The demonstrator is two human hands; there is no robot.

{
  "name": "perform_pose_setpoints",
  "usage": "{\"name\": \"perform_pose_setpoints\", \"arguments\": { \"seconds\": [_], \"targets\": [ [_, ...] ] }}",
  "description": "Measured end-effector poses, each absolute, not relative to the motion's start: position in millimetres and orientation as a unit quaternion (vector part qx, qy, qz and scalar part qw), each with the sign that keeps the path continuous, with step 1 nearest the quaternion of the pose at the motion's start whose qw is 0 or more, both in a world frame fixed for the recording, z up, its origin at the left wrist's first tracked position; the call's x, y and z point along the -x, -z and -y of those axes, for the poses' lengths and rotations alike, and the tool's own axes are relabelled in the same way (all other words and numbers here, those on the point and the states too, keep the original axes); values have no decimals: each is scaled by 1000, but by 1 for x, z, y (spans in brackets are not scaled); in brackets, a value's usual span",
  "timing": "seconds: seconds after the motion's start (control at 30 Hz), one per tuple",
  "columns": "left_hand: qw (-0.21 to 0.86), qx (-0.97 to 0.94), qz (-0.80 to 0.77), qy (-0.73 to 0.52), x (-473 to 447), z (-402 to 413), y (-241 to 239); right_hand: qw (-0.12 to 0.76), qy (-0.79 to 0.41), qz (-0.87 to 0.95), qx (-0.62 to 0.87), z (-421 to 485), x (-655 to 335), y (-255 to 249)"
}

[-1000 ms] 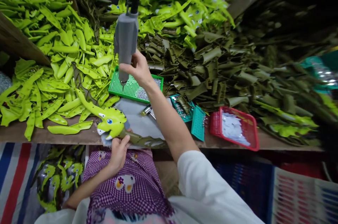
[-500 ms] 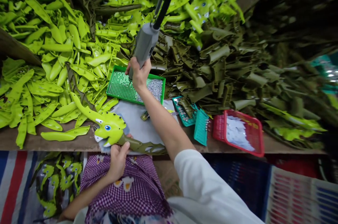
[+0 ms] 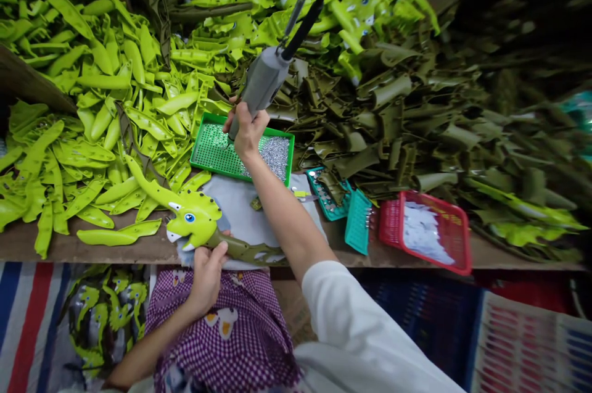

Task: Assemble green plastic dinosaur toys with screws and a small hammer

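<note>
Cluttered wooden workbench (image 3: pixel 139 250), dim surroundings

Wooden bench (image 3: pixel 139 250) bearing green parts (image 3: pixel 92 134).

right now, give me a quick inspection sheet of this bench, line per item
surface: wooden bench, grey mat at front.
job's things: dinosaur toy on the mat; grey hanging screwdriver; green screw tray.
clutter: lime shell pile, olive shell pile, red basket, teal trays.
hands: left hand grips the toy; right hand grips the screwdriver over the green tray.
cables: black hose rises from the screwdriver.
surroundings: bag of finished toys below the bench.
</note>
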State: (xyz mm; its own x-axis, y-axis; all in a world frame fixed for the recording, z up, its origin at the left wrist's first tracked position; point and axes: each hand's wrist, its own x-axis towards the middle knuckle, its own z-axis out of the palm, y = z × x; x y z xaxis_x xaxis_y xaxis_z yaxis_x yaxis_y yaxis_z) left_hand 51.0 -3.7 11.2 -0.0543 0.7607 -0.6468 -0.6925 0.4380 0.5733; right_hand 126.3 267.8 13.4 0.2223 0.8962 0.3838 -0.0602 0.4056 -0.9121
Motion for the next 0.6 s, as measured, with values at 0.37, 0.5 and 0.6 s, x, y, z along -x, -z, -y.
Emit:
{"name": "perform_pose_setpoints", "arguments": {
  "seconds": [0.37,0.5,0.6],
  "targets": [
    [673,-34,-501,-543,-52,2,-5,667,-354,513,408,-265,-129,-20],
    [674,-39,-490,-552,-52,2,-5,687,-335,508,397,-257,-139,-35],
    [672,-43,-489,-554,-51,2,-5,698,-310,515,388,-254,-144,-42]
  ]
}}
